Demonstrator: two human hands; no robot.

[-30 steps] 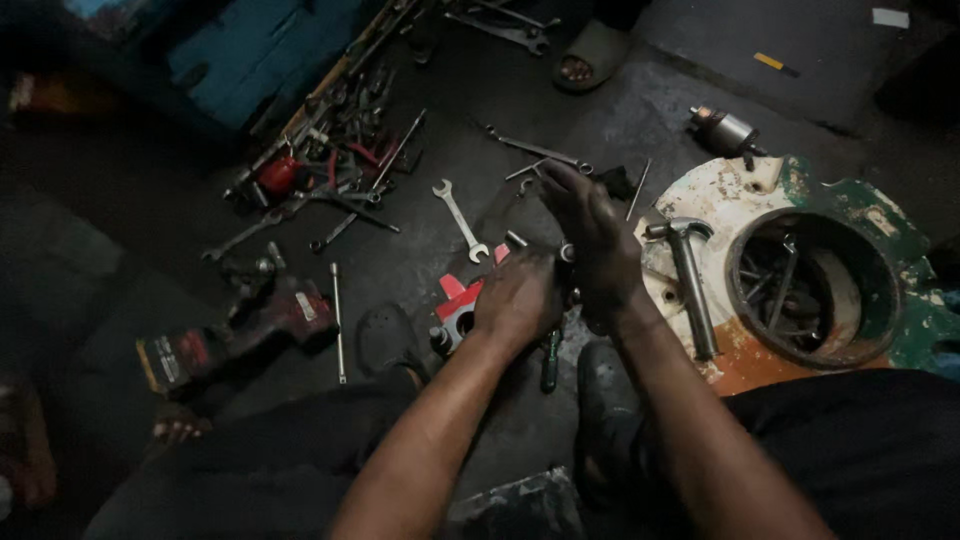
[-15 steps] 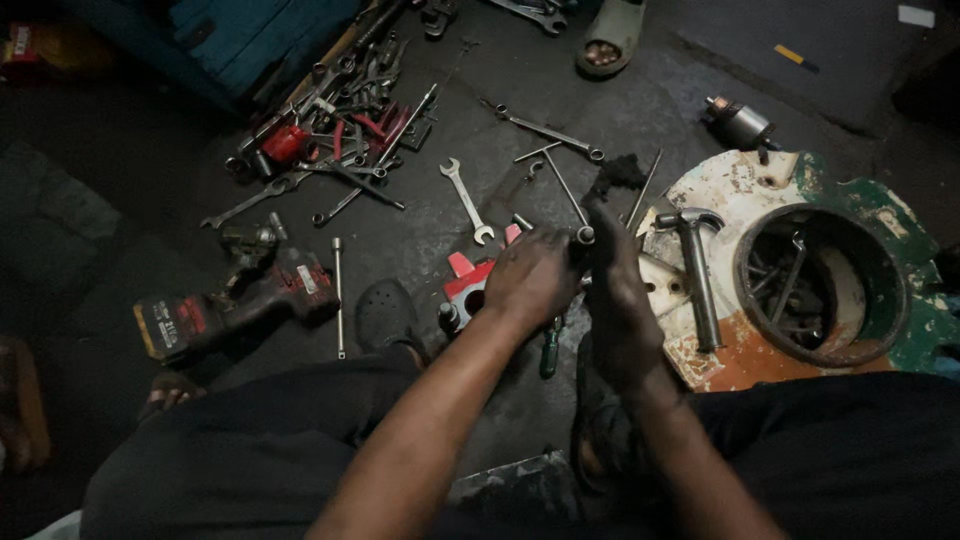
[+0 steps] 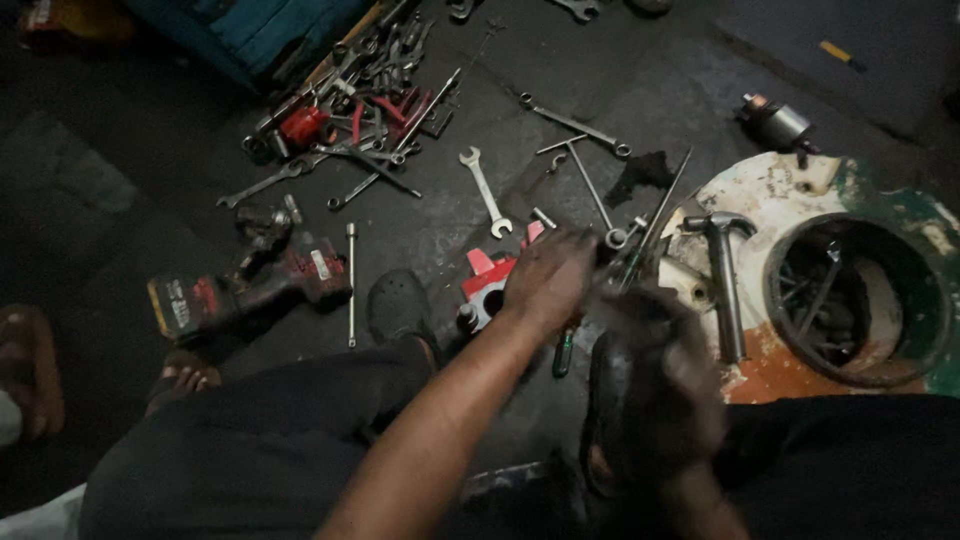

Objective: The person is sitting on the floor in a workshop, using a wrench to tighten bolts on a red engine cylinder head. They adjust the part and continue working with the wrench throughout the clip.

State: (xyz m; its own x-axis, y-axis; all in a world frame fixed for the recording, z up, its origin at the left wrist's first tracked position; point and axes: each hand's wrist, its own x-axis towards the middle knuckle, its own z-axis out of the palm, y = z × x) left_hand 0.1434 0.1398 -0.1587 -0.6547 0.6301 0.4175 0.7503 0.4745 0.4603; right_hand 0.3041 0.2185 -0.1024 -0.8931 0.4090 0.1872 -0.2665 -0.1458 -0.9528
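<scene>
Legs in dark trousers filled the bottom of the view, and a dark shoe stuck out past the knee. Bare toes of another foot showed at the lower left.

Both arms reached forward over the legs. The right hand was blurry and curled, close to the body, and I could not tell what it held or if it was shut. The left hand was a bit farther out, palm down, with its fingers bent over a bunch of thin metal rods. The rods stuck out past its fingers and leaned up to the right. I could not tell how tight the grip was. The two hands were near each other but not touching.

Just under the left hand lay a red and white tool, partly hidden by the hand. A screwdriver with a green handle lay between the hands.

To the right, a hammer rested on a round white and orange metal piece with a big hole. To the left, a red power drill lay on the dark floor, with a long thin bar beside it.

Farther out lay a silver spanner, a T-shaped wrench and a long wrench. At the far left was a big messy pile of tools next to a blue box. A small grey motor sat far off on the right
</scene>
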